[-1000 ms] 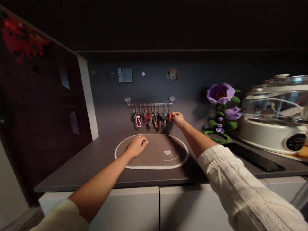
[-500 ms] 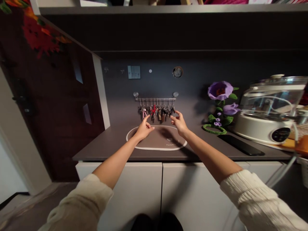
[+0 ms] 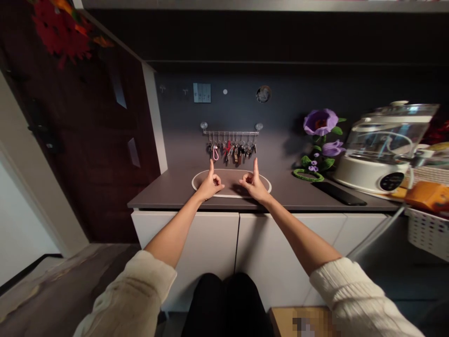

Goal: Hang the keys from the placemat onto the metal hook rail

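Above the counter, my left hand (image 3: 209,184) has its index finger stretched forward and its thumb out to the side, the other fingers loosely curled. Mirroring it, my right hand (image 3: 255,183) points its index finger forward, with thumb and other fingers bent inward. Neither hand holds anything. Both are over the brown oval mat (image 3: 231,188) with a pale rim; whether they touch it I cannot tell. Just beyond the fingertips hangs a clear hook rail (image 3: 231,133) on the dark back panel. Several keys and fobs dangle from it, among them a pink loop (image 3: 215,153) and a red charm (image 3: 228,149).
Purple crocheted flowers (image 3: 320,122) stand to the right, beside a black phone-like slab (image 3: 338,193) and a white appliance (image 3: 373,173) with a clear chamber. A white perforated basket (image 3: 428,231) is at far right. A shelf (image 3: 266,37) overhangs the counter.
Both hands have drawn back from the hanging keys toward the counter's front. The right hand's other fingers have curled in. The camera view has tilted downward.
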